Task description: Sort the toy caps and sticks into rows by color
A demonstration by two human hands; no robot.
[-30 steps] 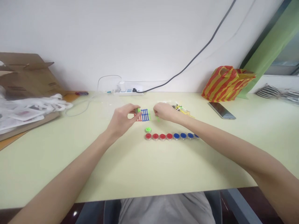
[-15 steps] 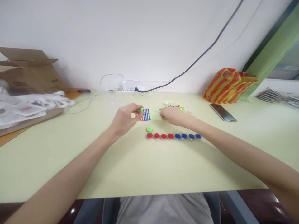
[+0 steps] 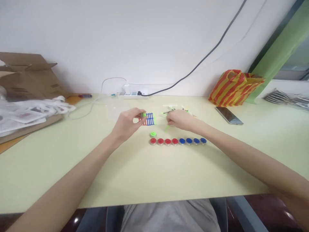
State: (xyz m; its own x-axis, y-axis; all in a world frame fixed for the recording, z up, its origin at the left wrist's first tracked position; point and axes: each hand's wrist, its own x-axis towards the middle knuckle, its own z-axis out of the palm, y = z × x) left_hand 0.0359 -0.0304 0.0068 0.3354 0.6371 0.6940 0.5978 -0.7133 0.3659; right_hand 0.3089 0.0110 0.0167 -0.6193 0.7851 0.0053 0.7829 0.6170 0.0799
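My left hand (image 3: pixel 129 122) pinches a small green piece (image 3: pixel 144 114) between thumb and fingers, at the left part of a grid of thin sticks. Blue sticks (image 3: pixel 150 119) fill the grid's middle, red ones show beside the thumb, and a light green one edges its right side. My right hand (image 3: pixel 178 120) is closed on a thin light green stick (image 3: pixel 166 128), whose end juts below the fingers. Loose coloured sticks (image 3: pixel 170 107) lie behind this hand, partly hidden. Nearer me stands a row of clear discs with red tops (image 3: pixel 167 141) and blue tops (image 3: pixel 189 140); one green-topped disc (image 3: pixel 153 134) sits behind its left end.
At the back, a power strip (image 3: pixel 131 95) has a black cable (image 3: pixel 193 69) plugged in. To the right are a phone (image 3: pixel 229 115) and a striped bag (image 3: pixel 235 88). A cardboard box (image 3: pixel 29 75) and white bags (image 3: pixel 36 111) occupy the left, near a screwdriver (image 3: pixel 85 96).
The light green stick at my right hand now slants toward me, where it lay level between the grid and the hand. My left hand stays at the grid. The view has shifted slightly.
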